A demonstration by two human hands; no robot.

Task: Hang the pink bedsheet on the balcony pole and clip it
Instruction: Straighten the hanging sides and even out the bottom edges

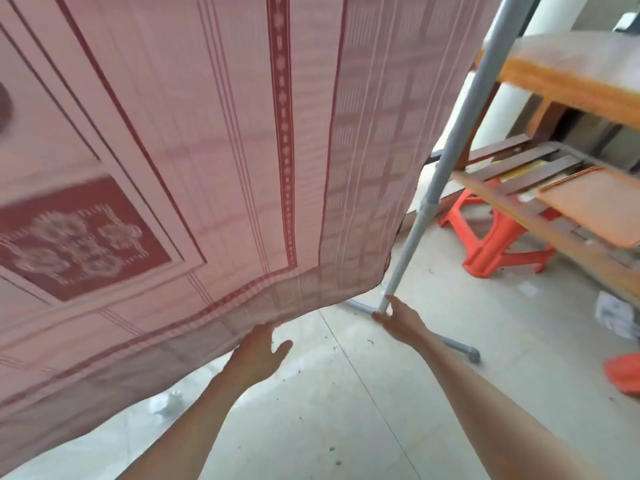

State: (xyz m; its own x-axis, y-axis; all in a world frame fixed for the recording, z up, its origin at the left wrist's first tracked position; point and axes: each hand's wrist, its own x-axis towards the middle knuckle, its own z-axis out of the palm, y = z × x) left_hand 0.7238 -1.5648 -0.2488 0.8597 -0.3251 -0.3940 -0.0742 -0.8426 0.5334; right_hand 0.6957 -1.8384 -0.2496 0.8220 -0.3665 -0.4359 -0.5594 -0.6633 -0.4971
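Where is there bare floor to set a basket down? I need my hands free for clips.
Bare floor lies between the two forearms, bordered by the pink bedsheet hem on the left and the grey rack foot on the right. Crowded: right side, with the orange stool, wooden shelf and crumpled paper. Small litter dots the floor.

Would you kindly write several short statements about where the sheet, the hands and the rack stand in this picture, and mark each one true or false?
1. The pink bedsheet hangs spread out. True.
2. The left hand is at the sheet's lower edge. True.
3. The right hand holds a clip. False: no clip is visible; it is at the grey pole, near its base.
4. The stool is blue. False: it is orange-red.
5. The floor is carpeted. False: it is bare and pale.
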